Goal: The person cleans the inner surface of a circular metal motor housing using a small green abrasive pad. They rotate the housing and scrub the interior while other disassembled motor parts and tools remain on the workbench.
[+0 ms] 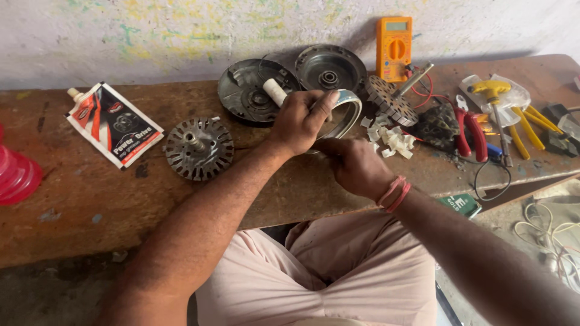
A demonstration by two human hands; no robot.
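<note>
While I'm watching from the head cam, the left hand (300, 121) is curled around a shiny metal ring (349, 107), thumb pressed along its rim, with a white tube (275, 92) sticking up behind the knuckles. I can't tell if the fingers actually grip that tube. The right hand (355, 166) sits just under the ring, fingers bent in toward it, but the fingertips are hidden, so can't say what they've got. All of this is over the middle of the bench (90, 199), near its front edge. Two round motor covers (290, 81) lie toward the back edge, partly blocked by the hand. A finned rotor (199, 148) sits left of the hands, white paper bits (389, 137) right. Red thing (17, 172) at the left edge is cut off.
</note>
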